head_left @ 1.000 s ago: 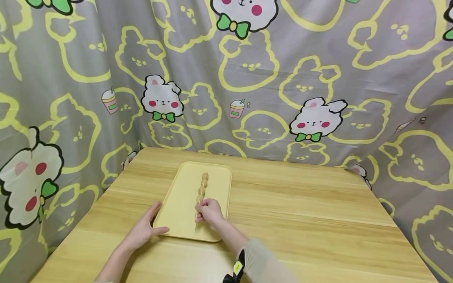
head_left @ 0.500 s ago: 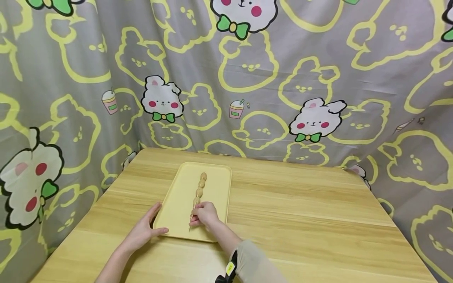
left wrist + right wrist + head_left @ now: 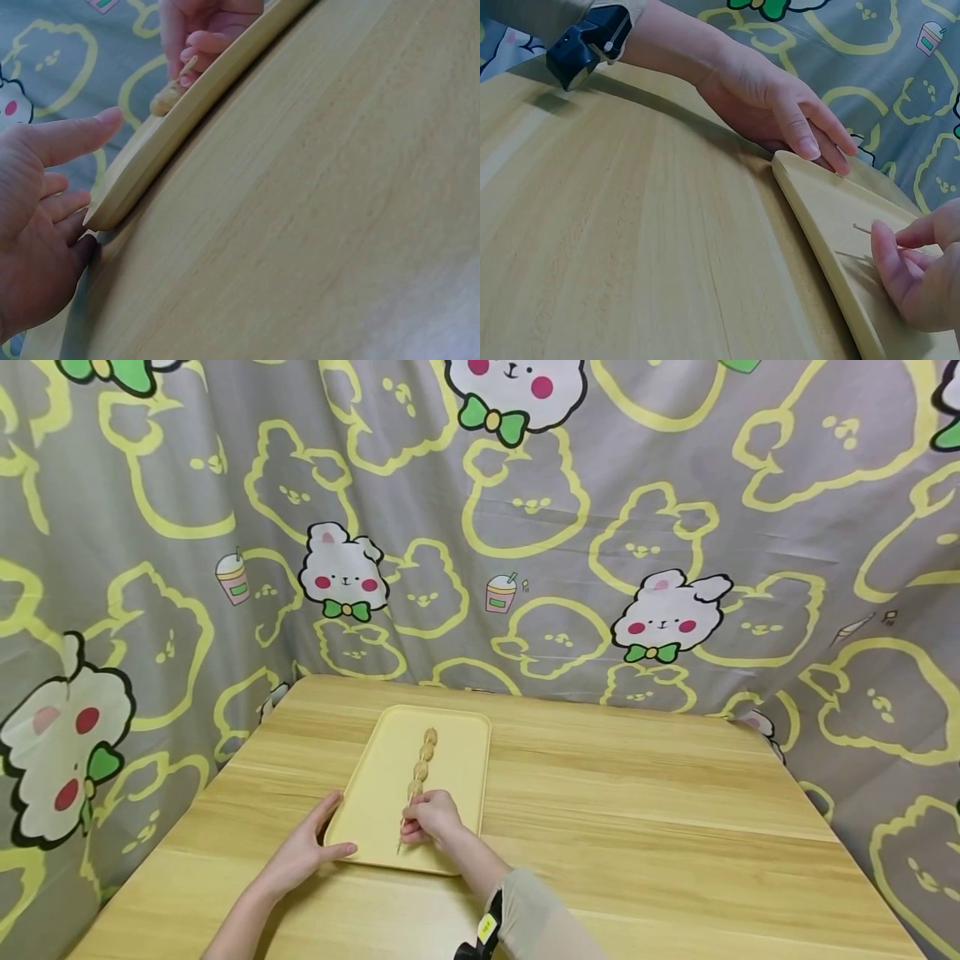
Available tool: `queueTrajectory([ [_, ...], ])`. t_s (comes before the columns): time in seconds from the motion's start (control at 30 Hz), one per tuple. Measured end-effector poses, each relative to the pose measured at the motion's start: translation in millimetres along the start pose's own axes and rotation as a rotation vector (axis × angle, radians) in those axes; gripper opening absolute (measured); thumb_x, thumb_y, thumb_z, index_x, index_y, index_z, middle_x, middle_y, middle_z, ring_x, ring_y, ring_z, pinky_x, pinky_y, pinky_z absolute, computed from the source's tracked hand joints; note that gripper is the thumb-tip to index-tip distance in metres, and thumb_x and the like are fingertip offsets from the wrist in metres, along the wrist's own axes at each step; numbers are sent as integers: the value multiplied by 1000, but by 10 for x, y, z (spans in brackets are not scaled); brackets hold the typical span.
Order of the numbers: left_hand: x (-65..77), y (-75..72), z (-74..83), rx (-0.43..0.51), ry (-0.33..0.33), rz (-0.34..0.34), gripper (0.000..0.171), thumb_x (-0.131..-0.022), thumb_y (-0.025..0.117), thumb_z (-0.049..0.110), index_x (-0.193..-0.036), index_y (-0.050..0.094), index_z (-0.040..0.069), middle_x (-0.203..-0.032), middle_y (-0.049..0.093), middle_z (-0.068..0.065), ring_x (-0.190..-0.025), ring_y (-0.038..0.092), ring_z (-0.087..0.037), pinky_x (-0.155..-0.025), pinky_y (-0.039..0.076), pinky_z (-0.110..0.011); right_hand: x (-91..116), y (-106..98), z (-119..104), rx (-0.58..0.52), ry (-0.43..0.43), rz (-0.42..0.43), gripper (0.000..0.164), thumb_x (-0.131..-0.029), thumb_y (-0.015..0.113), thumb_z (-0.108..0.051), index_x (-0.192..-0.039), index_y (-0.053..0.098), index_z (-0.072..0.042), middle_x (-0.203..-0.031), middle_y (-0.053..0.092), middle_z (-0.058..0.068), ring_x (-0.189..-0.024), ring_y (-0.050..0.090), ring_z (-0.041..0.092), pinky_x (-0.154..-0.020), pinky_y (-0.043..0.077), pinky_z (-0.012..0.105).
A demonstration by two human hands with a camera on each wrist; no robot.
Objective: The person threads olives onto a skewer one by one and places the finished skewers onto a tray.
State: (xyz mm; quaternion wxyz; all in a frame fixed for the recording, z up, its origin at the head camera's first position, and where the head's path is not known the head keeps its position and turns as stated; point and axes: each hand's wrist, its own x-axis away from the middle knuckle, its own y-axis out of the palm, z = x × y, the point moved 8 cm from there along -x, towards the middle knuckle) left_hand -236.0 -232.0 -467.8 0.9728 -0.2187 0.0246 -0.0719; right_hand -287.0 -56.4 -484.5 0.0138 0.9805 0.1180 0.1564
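Observation:
A skewer of brown balls (image 3: 422, 767) lies lengthwise over the pale yellow tray (image 3: 367, 810), its balls toward the far end. My right hand (image 3: 435, 816) pinches the thin stick just below the balls, and the stick's bare end pokes out toward the tray's near edge. In the right wrist view that stick end (image 3: 860, 228) stands above its shadow on the tray. My left hand (image 3: 303, 843) rests at the tray's near left corner, thumb along the near rim and fingers along the left side. The left wrist view shows these fingers (image 3: 67, 204) fairly straight against the corner.
The tray sits on a wood-grain table (image 3: 637, 810), left of its middle. A grey curtain (image 3: 555, 560) with yellow cartoon outlines hangs around the table's back and sides. A black wrist camera (image 3: 480, 939) is strapped by the right sleeve.
My right hand has moved a little left and nearer with the skewer, mostly in the first half second. The left hand and tray have stayed in place.

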Motion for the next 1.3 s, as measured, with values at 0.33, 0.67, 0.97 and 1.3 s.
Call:
queueTrajectory([
  [0.33, -16, 11, -19, 1, 2, 2, 93, -78, 74, 17, -143, 12, -9, -146, 16, -31, -134, 8, -46, -107, 9, -59, 24, 5, -20, 139, -6, -10, 3, -85, 59, 0, -83, 60, 3, -58, 60, 5, -42, 52, 6, -36, 42, 15],
  [0.67, -15, -28, -14, -20, -12, -14, 94, -79, 74, 18, -144, 11, -9, -146, 16, -30, -134, 7, -46, -106, 8, -60, 73, -2, -45, 259, -29, -72, 9, -85, 64, -6, -84, 60, 2, -61, 63, 11, -42, 54, 8, -40, 49, 20],
  [0.97, -62, -20, 25, 1, -18, -66, 94, -81, 72, 16, -144, 7, -10, -147, 12, -31, -134, 6, -47, -106, 8, -59, 124, -231, -182, 339, -115, -88, 12, -85, 64, -8, -82, 61, 3, -63, 63, 13, -44, 55, 11, -45, 53, 27],
  [1.3, -98, -73, 137, 24, 48, -60, 91, -81, 70, 11, -142, 7, -12, -146, 14, -32, -133, 12, -48, -106, 11, -55, 251, -806, -219, 204, -149, -182, 30, -88, 61, -13, -104, 56, 12, -80, 64, 20, -59, 62, 16, -56, 56, 31],
])
